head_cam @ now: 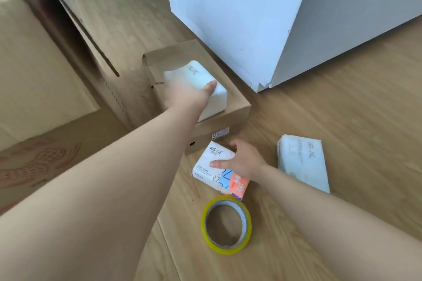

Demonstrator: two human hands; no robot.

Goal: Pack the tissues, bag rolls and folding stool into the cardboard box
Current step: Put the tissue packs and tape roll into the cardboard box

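Our left hand (189, 96) grips a white tissue pack (198, 89); our right hand (242, 159) clutches a printed pack (214, 166) that may slip, held only at its edge.

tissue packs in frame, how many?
3. One white pack in the cardboard box under the left hand; one printed pack on the floor under the right hand; one pale pack on the floor, right. More may be hidden.

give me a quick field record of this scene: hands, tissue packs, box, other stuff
left hand: on white tissue pack at the cardboard box
right hand: on printed tissue pack, floor in front of box
third tissue pack: on floor, right, untouched
tape roll: flat on floor, nearest camera
bag rolls, stool: not in view
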